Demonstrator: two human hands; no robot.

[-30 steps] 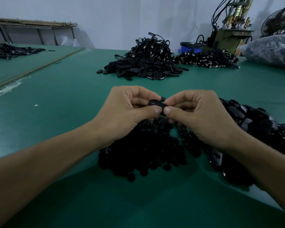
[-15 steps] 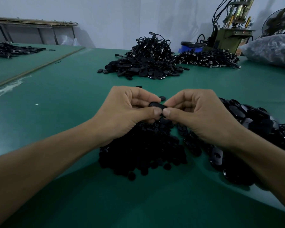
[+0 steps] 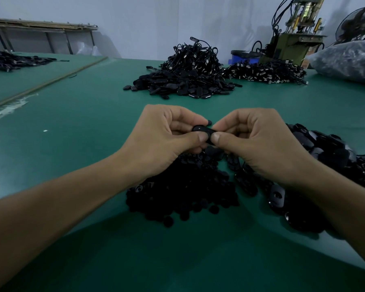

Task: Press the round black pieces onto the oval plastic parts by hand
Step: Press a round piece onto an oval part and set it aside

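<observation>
A black oval plastic part (image 3: pixel 202 130) is held above the table between both hands. My left hand (image 3: pixel 164 140) pinches its left end with thumb and curled fingers. My right hand (image 3: pixel 257 142) pinches the right end, and both thumbs meet on its near edge. Whether a round piece sits on it is hidden by the thumbs. Below the hands lies a heap of small round black pieces (image 3: pixel 183 190). A pile of black oval parts (image 3: pixel 329 165) spreads out to the right, under my right forearm.
On the green table (image 3: pixel 72 127), a far pile of black parts and cables (image 3: pixel 188 79) lies in the middle, with another pile (image 3: pixel 266 72) to its right. A grey bag (image 3: pixel 350 60) and a machine (image 3: pixel 297 34) stand at the back right. A second table (image 3: pixel 19 66) is at the left.
Both hands stay pinched on the oval part. The thumbs have drawn closer together on it.
</observation>
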